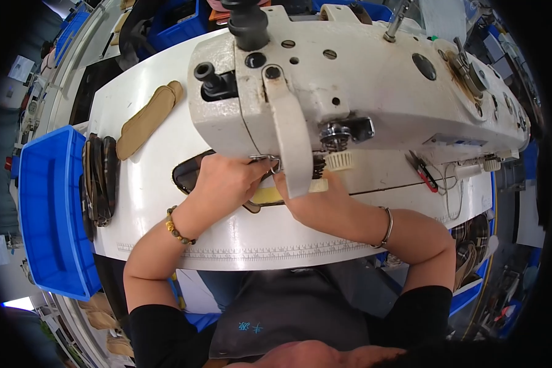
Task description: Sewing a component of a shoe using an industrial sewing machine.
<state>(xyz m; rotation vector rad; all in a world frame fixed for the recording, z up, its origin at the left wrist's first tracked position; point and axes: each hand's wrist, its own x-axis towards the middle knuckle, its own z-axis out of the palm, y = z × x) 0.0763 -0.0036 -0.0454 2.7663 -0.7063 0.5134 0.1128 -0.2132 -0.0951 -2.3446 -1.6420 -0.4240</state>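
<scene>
nearest the camera, both forearms reach up from the lower edge to the white tabletop. the left hand lies curled with fingers pressed down on a dark-edged, pale yellow insole piece, and the right hand is clamped on the same piece just beside it. the two hands nearly touch under the sewing machine, whose white head hides the needle and most of the piece (only the near edge and a dark end at left show). to the left, a stack of dark insoles stands on edge beside a blue bin; its contents cannot be made out. farther off lie tan insoles.
</scene>
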